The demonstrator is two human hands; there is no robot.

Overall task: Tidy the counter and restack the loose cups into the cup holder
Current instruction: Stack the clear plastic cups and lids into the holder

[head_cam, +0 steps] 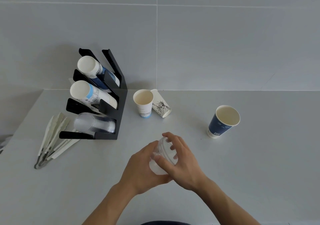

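Both my hands hold a clear plastic cup (pixel 161 157) above the middle of the grey counter. My left hand (pixel 141 171) cups it from the left and below; my right hand (pixel 181 162) wraps it from the right. The black cup holder (pixel 119 107) stands at the back left, with blue paper cups (pixel 97 72) in its top slot, white printed cups (pixel 91 94) in the middle and clear cups (pixel 94 123) at the bottom. Loose on the counter are an upright white cup (pixel 143 104), an upside-down white cup (pixel 161 106) leaning beside it, and an upright blue cup (pixel 222 121).
White plastic tongs (pixel 52 138) lie on the counter (pixel 242 164) to the left of the holder, partly under its base. A grey tiled wall (pixel 207 42) rises behind the counter. The counter's left edge runs diagonally past the tongs.
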